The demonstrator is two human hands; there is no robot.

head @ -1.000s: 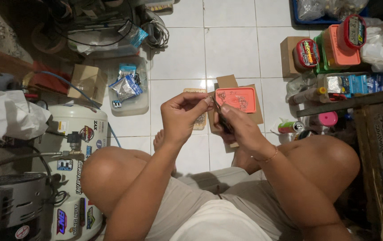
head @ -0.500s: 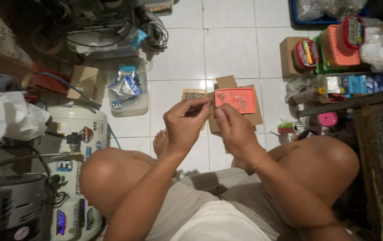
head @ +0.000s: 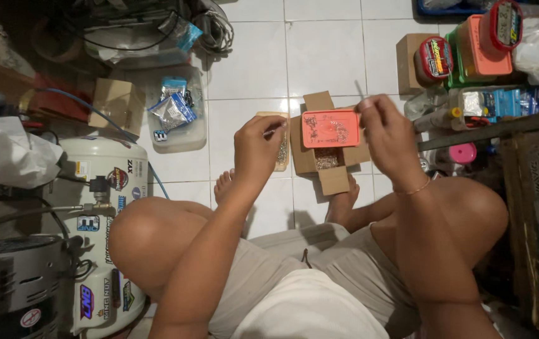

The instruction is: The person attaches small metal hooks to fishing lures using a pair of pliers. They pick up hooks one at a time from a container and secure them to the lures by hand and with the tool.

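The reference landmark is the open cardboard box (head: 327,157) on the white tiled floor (head: 323,56), between the person's feet. An orange tray (head: 331,128) lies across the box's upper half, and small metal parts fill the compartment below it. The right hand (head: 387,135) is raised just right of the box, its grip pinched closed on a thin pale rod (head: 360,89) whose long axis runs up and slightly left, away from the person. The left hand (head: 258,149) sits just left of the box, its thumb and forefinger closed near the box's left edge; what it holds, if anything, cannot be told. The tray lies between the two grips, roughly level with both, slightly nearer the right hand. A shallow wooden-coloured tray (head: 280,150) lies partly under the left hand.
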